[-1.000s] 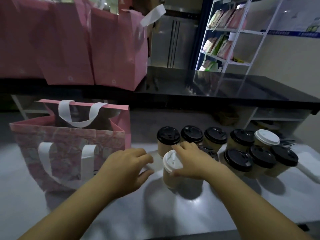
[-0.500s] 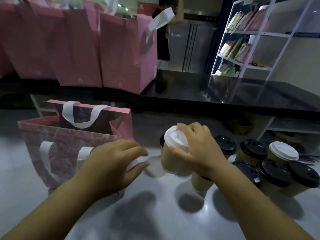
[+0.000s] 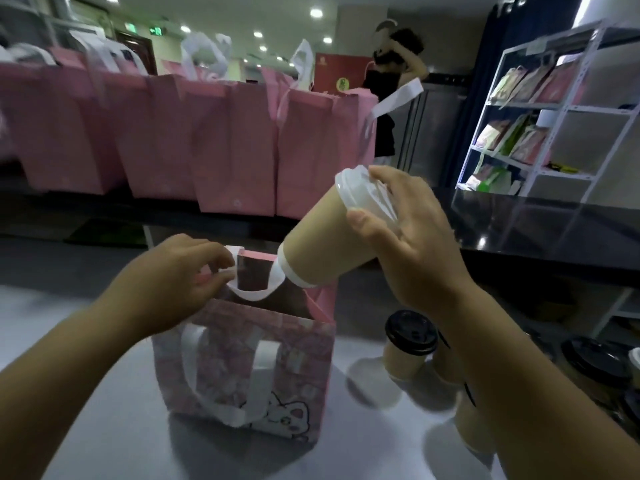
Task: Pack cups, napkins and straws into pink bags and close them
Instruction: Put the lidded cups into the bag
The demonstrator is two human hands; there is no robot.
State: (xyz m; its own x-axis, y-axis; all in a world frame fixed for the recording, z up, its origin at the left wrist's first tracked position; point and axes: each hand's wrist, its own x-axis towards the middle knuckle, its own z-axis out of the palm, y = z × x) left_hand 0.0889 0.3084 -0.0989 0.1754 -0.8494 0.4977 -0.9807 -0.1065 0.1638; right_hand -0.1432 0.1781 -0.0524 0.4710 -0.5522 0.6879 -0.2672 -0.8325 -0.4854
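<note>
A patterned pink bag (image 3: 242, 358) stands open on the grey worktop (image 3: 104, 441), its inside too dark to show any contents. The left hand (image 3: 173, 282) pinches the bag's far white handle (image 3: 256, 294) at the rim. The right hand (image 3: 408, 237) has its grip clasped round the white lid of a tan cup (image 3: 318, 251). The cup hangs tilted, base lowest, just above the bag's mouth. Black-lidded cups (image 3: 410, 336) stand on the worktop to the bag's right.

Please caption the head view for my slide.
Right hand holds a tilted white-lidded paper cup over an open pink bag the left hand steadies.
</note>
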